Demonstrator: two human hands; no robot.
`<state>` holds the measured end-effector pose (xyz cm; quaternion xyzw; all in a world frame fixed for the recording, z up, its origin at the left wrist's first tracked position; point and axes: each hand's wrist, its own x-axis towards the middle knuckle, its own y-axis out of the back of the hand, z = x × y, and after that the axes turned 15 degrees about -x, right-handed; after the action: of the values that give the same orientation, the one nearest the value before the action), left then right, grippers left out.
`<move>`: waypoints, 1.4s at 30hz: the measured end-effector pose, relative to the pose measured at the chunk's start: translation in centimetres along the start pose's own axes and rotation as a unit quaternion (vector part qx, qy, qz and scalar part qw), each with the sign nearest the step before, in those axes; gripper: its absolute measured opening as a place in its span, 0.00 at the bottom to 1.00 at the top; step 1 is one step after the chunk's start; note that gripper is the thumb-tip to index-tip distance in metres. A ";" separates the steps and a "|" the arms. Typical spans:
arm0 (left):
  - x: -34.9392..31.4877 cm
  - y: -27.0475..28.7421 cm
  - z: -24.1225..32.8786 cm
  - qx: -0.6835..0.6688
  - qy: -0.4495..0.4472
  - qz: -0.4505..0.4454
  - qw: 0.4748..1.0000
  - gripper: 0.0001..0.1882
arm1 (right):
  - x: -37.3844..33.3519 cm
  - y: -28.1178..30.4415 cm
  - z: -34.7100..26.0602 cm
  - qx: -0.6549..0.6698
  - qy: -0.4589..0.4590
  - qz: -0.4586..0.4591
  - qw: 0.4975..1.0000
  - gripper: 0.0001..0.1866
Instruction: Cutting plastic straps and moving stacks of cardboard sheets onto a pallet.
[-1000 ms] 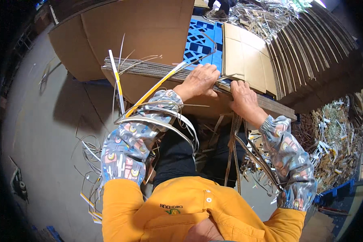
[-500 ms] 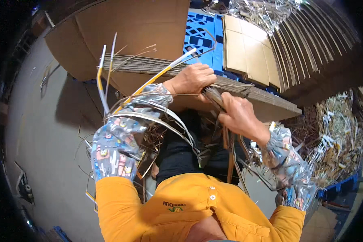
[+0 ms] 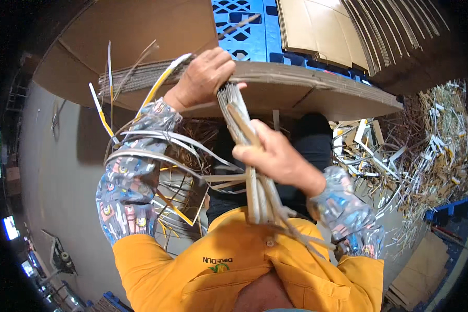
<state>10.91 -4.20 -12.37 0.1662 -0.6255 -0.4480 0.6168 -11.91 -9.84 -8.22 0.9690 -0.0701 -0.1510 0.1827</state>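
Clutching the strip bundle [image 3: 236, 114] around its middle, there's the right hand [image 3: 274, 155] in the head view, fingers wrapped firmly, probably to keep all those loose lengths together! The bundle slants down in front of the yellow shirt [image 3: 166, 265], its upper end right by the left hand [image 3: 205, 75]. And those left fingers, curled at the edge of the cardboard stack [image 3: 312, 86]: whether they clamp anything I can't tell, though the placing suggests steadying. Long loose strips [image 3: 151, 155] loop around the patterned left sleeve [image 3: 127, 192], perhaps simply caught there. The stack lies crosswise near the blue pallet [image 3: 273, 44], presumably to present its long edge, while offcuts [image 3: 421, 161] lie heaped at the right.
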 end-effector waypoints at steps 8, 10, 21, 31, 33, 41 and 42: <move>0.8 -1.2 -0.6 0.034 0.052 0.017 0.998 0.12 | 7.0 9.7 5.9 -0.480 0.240 0.439 0.720 0.17; 0.8 -0.8 -0.5 0.027 0.068 0.018 0.997 0.13 | 9.5 9.7 5.7 -0.531 0.190 0.413 0.715 0.22; -0.1 6.6 6.6 -0.085 0.186 0.106 0.973 0.14 | 15.1 14.1 8.3 -0.599 0.039 0.420 0.680 0.22; -2.9 5.7 6.3 -0.027 0.082 -0.129 0.988 0.11 | 15.0 13.3 6.7 -0.555 0.016 0.392 0.733 0.26; -1.4 2.2 4.8 -0.061 0.165 -0.254 0.951 0.07 | 15.5 12.8 6.9 -0.548 0.031 0.397 0.736 0.26; -20.7 19.1 2.8 0.300 0.333 -0.176 0.876 0.05 | 17.8 12.5 6.7 -0.585 0.088 0.421 0.688 0.24; -20.4 17.9 3.4 0.310 0.322 -0.143 0.883 0.04 | 18.2 13.0 6.8 -0.569 0.100 0.415 0.703 0.24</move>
<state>17.71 22.24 -10.76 0.5714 -0.4691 -0.2365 0.6305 2.03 -27.60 -14.21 0.5628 -0.3475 0.0271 0.7495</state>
